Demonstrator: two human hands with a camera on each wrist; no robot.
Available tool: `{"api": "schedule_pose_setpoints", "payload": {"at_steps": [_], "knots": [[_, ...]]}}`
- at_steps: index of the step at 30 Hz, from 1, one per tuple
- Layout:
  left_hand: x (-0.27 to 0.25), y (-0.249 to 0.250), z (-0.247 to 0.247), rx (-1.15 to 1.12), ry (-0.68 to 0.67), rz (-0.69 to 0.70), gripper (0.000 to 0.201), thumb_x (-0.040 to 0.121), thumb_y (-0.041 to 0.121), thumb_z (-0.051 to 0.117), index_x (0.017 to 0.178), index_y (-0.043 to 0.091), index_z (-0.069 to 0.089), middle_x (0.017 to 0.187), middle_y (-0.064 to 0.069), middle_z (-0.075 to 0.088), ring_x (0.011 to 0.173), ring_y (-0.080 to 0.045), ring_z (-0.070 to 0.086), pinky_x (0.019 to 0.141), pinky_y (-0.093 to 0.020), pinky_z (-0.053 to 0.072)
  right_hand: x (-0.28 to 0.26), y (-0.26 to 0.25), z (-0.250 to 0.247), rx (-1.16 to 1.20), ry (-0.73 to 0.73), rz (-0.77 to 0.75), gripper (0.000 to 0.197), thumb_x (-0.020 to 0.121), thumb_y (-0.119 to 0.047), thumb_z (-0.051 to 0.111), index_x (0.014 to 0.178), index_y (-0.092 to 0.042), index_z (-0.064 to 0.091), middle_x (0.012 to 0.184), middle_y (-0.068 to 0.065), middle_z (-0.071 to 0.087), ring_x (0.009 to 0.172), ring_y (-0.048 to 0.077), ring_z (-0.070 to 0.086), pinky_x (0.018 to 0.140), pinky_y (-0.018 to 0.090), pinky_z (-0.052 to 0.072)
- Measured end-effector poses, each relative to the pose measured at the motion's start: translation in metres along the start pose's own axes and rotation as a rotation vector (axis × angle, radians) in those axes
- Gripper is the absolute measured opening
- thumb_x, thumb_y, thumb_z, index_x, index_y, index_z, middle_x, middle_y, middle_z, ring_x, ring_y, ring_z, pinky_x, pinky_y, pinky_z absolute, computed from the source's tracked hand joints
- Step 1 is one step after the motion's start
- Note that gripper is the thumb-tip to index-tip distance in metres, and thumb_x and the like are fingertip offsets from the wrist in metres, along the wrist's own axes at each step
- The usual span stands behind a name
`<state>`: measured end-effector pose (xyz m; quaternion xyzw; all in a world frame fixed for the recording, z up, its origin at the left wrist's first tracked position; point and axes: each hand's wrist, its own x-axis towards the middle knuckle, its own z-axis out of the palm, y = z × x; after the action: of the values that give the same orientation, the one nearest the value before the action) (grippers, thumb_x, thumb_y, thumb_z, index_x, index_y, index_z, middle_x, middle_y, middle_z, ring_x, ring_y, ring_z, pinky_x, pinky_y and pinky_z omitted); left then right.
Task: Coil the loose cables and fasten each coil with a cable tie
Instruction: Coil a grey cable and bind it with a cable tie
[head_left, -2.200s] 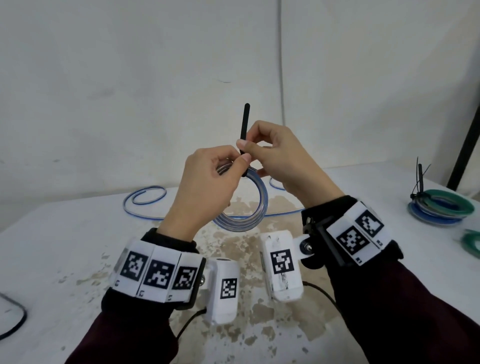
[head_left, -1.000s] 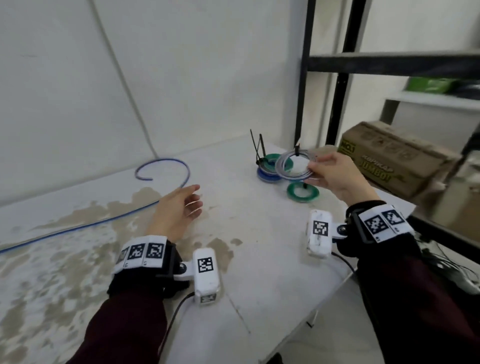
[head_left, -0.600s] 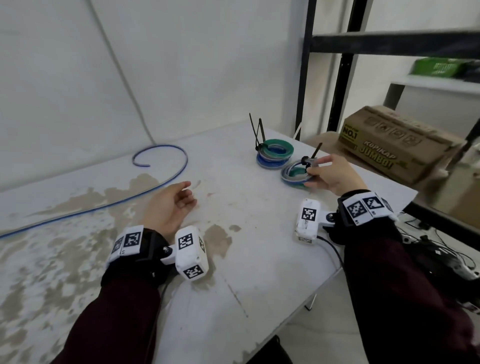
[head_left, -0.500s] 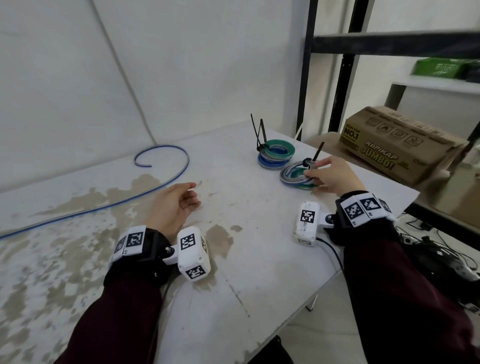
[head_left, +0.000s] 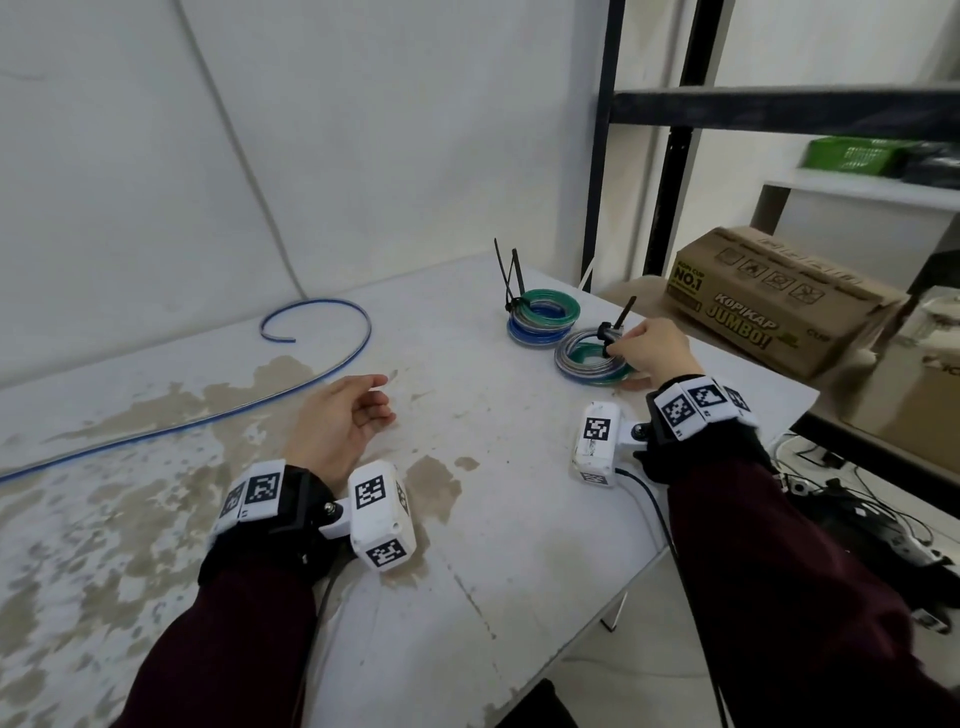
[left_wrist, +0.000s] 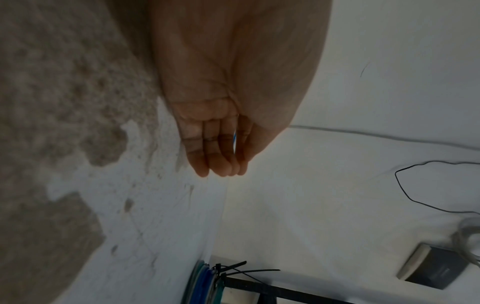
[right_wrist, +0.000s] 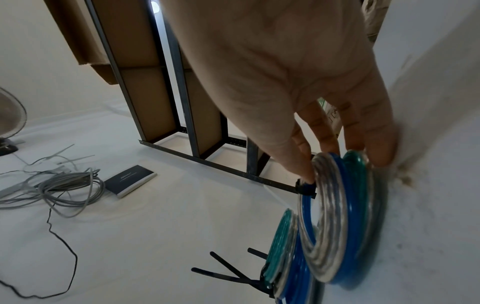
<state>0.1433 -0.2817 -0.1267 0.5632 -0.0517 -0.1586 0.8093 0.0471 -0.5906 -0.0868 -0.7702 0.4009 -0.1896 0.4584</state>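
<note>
Right hand (head_left: 653, 349) pinching tied coil (head_left: 589, 358) lying flat, cable tie (head_left: 622, 316) tail upward; left hand (head_left: 340, 422) relaxed.

Open desk (head_left: 519, 509) lies between your hands, bare but for stains. Obstacles: tied coil stack (head_left: 543, 319) at the far edge, ties upright; second coil pile (head_left: 589, 361) just beside it; loose blue cable (head_left: 317, 374) crossing the left side; cardboard box (head_left: 779, 301) and black shelf frame (head_left: 670, 156) close on your right.

The right hand (head_left: 652, 349) has carried the tied coil (head_left: 589, 358) across the desk (head_left: 519, 519), apparently laying it onto a green coil. The left hand (head_left: 340, 423) has let go and rests open.
</note>
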Motion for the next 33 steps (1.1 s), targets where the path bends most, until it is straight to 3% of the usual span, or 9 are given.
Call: {"api": "schedule_pose_setpoints", "payload": {"at_steps": [7,13,20,24,28,30,33], "knots": [[-0.002,0.0,0.0,-0.014,-0.007,0.01,0.019,0.097,0.007,0.045,0.087,0.003,0.061,0.056,-0.002,0.058,0.05,-0.011,0.056,0.058,-0.022,0.054,-0.011,-0.003,-0.003,0.107,-0.048,0.058,0.026,0.082,-0.006,0.071,0.07,-0.011,0.049,0.092,0.019,0.062,0.075,0.038,0.067,0.07,0.053,0.057],[-0.002,0.0,0.001,-0.016,-0.003,0.01,0.019,0.097,0.007,0.045,0.086,0.003,0.06,0.054,-0.001,0.059,0.048,-0.01,0.056,0.057,-0.021,0.053,-0.007,0.001,-0.002,0.08,0.034,-0.017,0.029,0.079,-0.015,0.075,0.065,-0.015,0.05,0.088,0.016,0.065,0.089,0.034,0.068,0.08,0.049,0.056],[-0.002,0.0,0.0,-0.015,-0.01,0.007,0.02,0.097,0.007,0.044,0.087,0.003,0.06,0.054,-0.001,0.059,0.048,-0.01,0.056,0.055,-0.021,0.053,-0.004,0.001,-0.004,0.091,-0.042,0.029,0.024,0.088,-0.018,0.066,0.07,-0.012,0.051,0.097,0.019,0.066,0.089,0.035,0.068,0.08,0.05,0.056],[-0.003,0.0,0.0,-0.016,-0.009,0.014,0.02,0.097,0.007,0.044,0.087,0.003,0.06,0.055,-0.002,0.058,0.049,-0.01,0.056,0.056,-0.021,0.053,-0.001,0.003,-0.003,0.058,0.017,0.005,0.027,0.089,-0.025,0.063,0.07,-0.009,0.051,0.076,0.008,0.057,0.087,0.031,0.06,0.083,0.043,0.054],[-0.006,0.001,0.0,-0.019,-0.009,0.017,0.019,0.097,0.007,0.044,0.087,0.002,0.06,0.056,-0.003,0.058,0.05,-0.011,0.056,0.057,-0.021,0.053,-0.012,-0.008,0.003,0.105,0.16,-0.152,0.019,0.09,-0.021,0.059,0.103,-0.007,0.059,0.096,0.007,0.055,0.091,0.023,0.05,0.076,0.028,0.037],[-0.007,0.002,0.001,-0.022,-0.005,0.016,0.02,0.097,0.006,0.044,0.087,0.001,0.06,0.055,-0.003,0.058,0.049,-0.011,0.056,0.056,-0.021,0.053,-0.026,-0.027,0.014,0.191,0.048,-0.219,0.017,0.092,-0.023,0.059,0.103,-0.01,0.058,0.09,0.004,0.056,0.085,0.019,0.051,0.073,0.03,0.04],[-0.009,0.003,0.002,-0.026,0.002,0.01,0.02,0.098,0.006,0.043,0.087,0.001,0.06,0.056,-0.004,0.058,0.05,-0.013,0.056,0.057,-0.023,0.053,-0.051,-0.062,0.041,0.18,-0.289,-0.271,0.014,0.093,-0.026,0.058,0.095,-0.012,0.057,0.074,-0.001,0.052,0.065,0.012,0.05,0.058,0.024,0.044]]}}
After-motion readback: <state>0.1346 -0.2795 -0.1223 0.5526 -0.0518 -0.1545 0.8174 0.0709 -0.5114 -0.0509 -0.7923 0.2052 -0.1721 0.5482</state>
